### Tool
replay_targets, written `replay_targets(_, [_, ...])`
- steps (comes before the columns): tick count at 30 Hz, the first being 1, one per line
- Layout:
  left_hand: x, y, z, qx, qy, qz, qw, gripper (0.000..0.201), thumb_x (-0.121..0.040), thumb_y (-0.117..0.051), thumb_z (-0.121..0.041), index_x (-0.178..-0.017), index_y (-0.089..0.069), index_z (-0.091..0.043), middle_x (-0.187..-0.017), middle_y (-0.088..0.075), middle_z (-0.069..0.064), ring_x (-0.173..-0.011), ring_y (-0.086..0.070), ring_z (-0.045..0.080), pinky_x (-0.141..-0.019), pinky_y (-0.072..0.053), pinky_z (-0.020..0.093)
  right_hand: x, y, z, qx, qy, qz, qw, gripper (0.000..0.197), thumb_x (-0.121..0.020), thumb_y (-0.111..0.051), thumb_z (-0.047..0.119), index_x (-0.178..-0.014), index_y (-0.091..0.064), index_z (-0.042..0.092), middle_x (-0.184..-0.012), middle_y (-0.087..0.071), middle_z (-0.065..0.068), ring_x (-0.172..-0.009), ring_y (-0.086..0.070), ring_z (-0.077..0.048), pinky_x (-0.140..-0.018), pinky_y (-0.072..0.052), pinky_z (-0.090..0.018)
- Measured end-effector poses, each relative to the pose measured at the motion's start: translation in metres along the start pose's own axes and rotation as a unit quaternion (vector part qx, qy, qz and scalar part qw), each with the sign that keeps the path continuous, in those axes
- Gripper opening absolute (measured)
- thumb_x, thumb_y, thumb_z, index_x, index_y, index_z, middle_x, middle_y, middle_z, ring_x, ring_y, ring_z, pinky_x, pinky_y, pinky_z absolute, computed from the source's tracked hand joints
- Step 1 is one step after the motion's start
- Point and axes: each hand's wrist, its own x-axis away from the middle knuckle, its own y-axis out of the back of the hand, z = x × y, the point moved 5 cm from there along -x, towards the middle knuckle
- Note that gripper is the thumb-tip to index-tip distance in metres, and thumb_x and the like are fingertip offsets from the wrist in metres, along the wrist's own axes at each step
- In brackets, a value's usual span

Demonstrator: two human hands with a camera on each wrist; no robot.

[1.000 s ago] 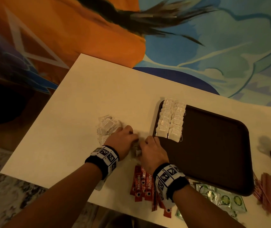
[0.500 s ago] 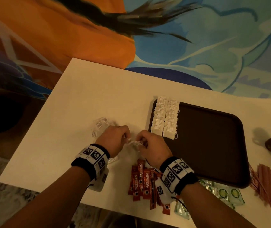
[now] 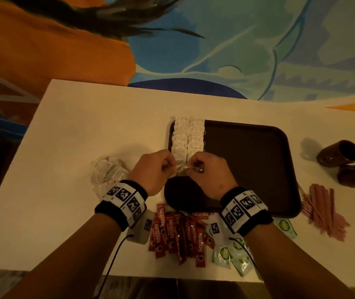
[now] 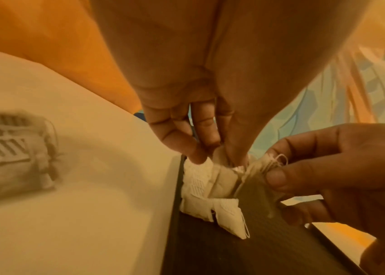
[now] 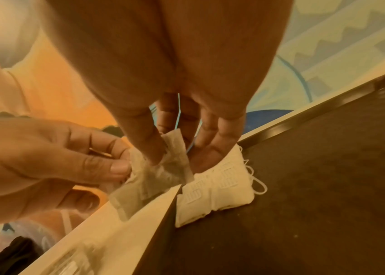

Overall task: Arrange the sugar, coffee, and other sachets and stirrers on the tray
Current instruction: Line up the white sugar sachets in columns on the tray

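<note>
Head view: I hold my left hand and right hand raised together above the desk, over the near left corner of the dark tray. Both pinch one tea bag between them. In the left wrist view my left fingertips close on one end of the tea bag, while the right hand clamps its thumb and forefinger on the wound string at the other end. In the right wrist view the bag hangs clear of the desk surface, just beside the tray's left rim.

Two rows of white tea bags lie along the tray's left edge, overlapping one another; the nearest ones are hidden behind my hands. A loose heap of tea bags lies on the desk left of the tray. Red coffee sticks lie fanned at the desk's near edge, with green sachets just to their right. Pink stirrers lie beside the tray's near right corner. Two dark cups lie tipped at the desk's right edge, touching each other.
</note>
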Motion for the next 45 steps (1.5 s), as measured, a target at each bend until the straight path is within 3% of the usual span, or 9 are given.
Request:
replay_targets(9, [-0.028, -0.043, 0.007, -0.042, 0.035, 0.06, 0.997, 0.006, -0.093, -0.07, -0.021, -0.095, -0.065, -0.024, -0.08, -0.059, -0.011, -0.075, -0.058, 0.011, -0.058, -0.038, 0.016, -0.009, 0.004, -0.055, -0.002, -0.107, 0.013, 0.994, 0.011, -0.088, -0.08, 0.026, -0.094, -0.071, 0.025, -0.083, -0.067, 0.008, -0.076, -0.064, -0.008, -0.064, -0.05, -0.02])
replay_targets(12, [-0.038, -0.048, 0.014, -0.047, 0.045, 0.056, 0.996, 0.007, -0.092, -0.07, -0.017, -0.096, -0.068, -0.022, -0.092, -0.065, -0.002, -0.086, -0.063, 0.019, -0.073, -0.052, 0.03, -0.019, -0.007, -0.064, 0.01, -0.119, 0.022, 0.993, 0.006, -0.09, -0.077, 0.026, -0.094, -0.072, 0.024, -0.088, -0.068, 0.005, -0.08, -0.066, -0.012, -0.071, -0.057, -0.028])
replay_targets(14, [-0.044, -0.049, 0.017, -0.045, 0.043, 0.042, 0.997, 0.009, -0.091, -0.07, -0.015, -0.092, -0.067, -0.023, -0.098, -0.066, 0.001, -0.089, -0.064, 0.02, -0.082, -0.055, 0.036, -0.025, -0.01, -0.066, 0.011, -0.118, 0.005, 0.993, 0.006, -0.09, -0.076, 0.024, -0.095, -0.073, 0.024, -0.092, -0.068, 0.004, -0.083, -0.066, -0.013, -0.077, -0.059, -0.033])
replay_targets(20, [-0.052, -0.051, 0.021, -0.042, 0.029, 0.0, 0.999, 0.012, -0.088, -0.071, -0.015, -0.089, -0.067, -0.026, -0.097, -0.057, -0.001, -0.088, -0.058, 0.016, -0.085, -0.051, 0.033, -0.035, -0.011, -0.072, 0.017, -0.118, -0.021, 0.993, 0.02, -0.087, -0.078, 0.016, -0.104, -0.07, 0.023, -0.101, -0.067, 0.001, -0.092, -0.066, -0.016, -0.082, -0.059, -0.034])
replay_targets(24, [-0.053, -0.052, 0.02, -0.046, 0.022, -0.009, 0.999, 0.011, -0.088, -0.071, -0.017, -0.096, -0.068, -0.024, -0.098, -0.058, -0.001, -0.092, -0.059, 0.019, -0.086, -0.053, 0.038, -0.038, -0.012, -0.073, 0.008, -0.114, -0.031, 0.993, 0.025, -0.086, -0.08, 0.016, -0.106, -0.067, 0.02, -0.106, -0.065, -0.001, -0.096, -0.065, -0.018, -0.086, -0.059, -0.038])
replay_targets(28, [-0.049, -0.051, 0.016, -0.057, 0.006, -0.039, 0.998, 0.022, -0.09, -0.069, -0.019, -0.107, -0.058, -0.026, -0.108, -0.05, -0.003, -0.095, -0.056, 0.02, -0.082, -0.052, 0.038, -0.037, -0.013, -0.071, 0.006, -0.104, -0.053, 0.993, 0.031, -0.084, -0.082, 0.02, -0.109, -0.063, 0.019, -0.111, -0.057, 0.0, -0.096, -0.062, -0.017, -0.087, -0.059, -0.04])
replay_targets(31, [-0.041, -0.05, 0.015, -0.061, -0.005, -0.059, 0.996, 0.024, -0.09, -0.068, -0.019, -0.108, -0.055, -0.028, -0.111, -0.046, -0.004, -0.094, -0.054, 0.019, -0.078, -0.05, 0.034, -0.032, -0.011, -0.072, 0.012, -0.101, -0.073, 0.992, 0.037, -0.083, -0.083, 0.022, -0.112, -0.061, 0.02, -0.119, -0.052, 0.0, -0.102, -0.061, -0.018, -0.09, -0.058, -0.039])
replay_targets(38, [-0.026, -0.064, 0.023, -0.071, -0.02, -0.025, 0.997, 0.022, -0.091, -0.069, -0.017, -0.111, -0.068, -0.026, -0.118, -0.052, -0.003, -0.112, -0.052, 0.021, -0.089, -0.05, 0.035, -0.02, -0.021, -0.076, 0.023, -0.103, -0.059, 0.993, 0.021, -0.087, -0.08, 0.022, -0.104, -0.066, 0.025, -0.106, -0.055, 0.003, -0.087, -0.062, -0.013, -0.08, -0.061, -0.037])
replay_targets(45, [-0.025, -0.064, 0.029, -0.067, -0.015, -0.031, 0.997, 0.024, -0.091, -0.069, -0.018, -0.112, -0.067, -0.028, -0.119, -0.051, -0.003, -0.111, -0.053, 0.021, -0.088, -0.054, 0.042, -0.019, -0.026, -0.071, 0.021, -0.094, -0.054, 0.994, 0.02, -0.087, -0.079, 0.02, -0.106, -0.071, 0.022, -0.106, -0.056, 0.001, -0.085, -0.063, -0.014, -0.082, -0.06, -0.035])
